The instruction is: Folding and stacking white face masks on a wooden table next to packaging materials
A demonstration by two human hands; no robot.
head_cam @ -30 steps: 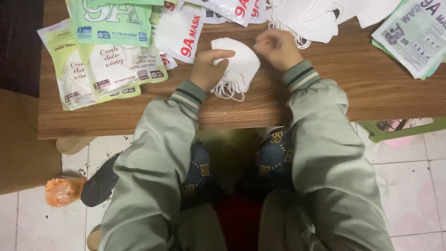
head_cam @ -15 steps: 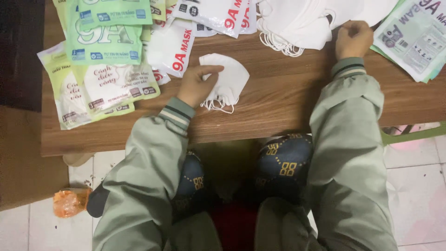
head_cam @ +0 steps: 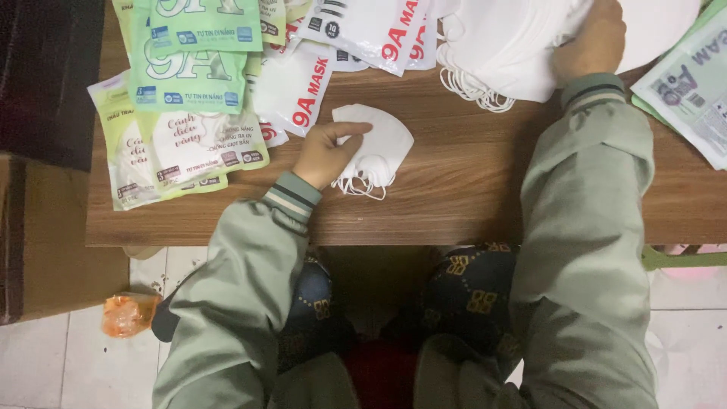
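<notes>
One folded white mask (head_cam: 379,144) lain on wooden table (head_cam: 469,189), pinned by left hand (head_cam: 326,155), fingers closed on edge. Right hand (head_cam: 591,45) laid on stack of white masks (head_cam: 507,53), fingers curled over it. Five-odd green and white pouches (head_cam: 189,113) spread at left.

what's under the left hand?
The left hand rests on a small stack of folded white masks lying on the wooden table; ear loops spill out below. How many masks are stacked is hidden.
</notes>
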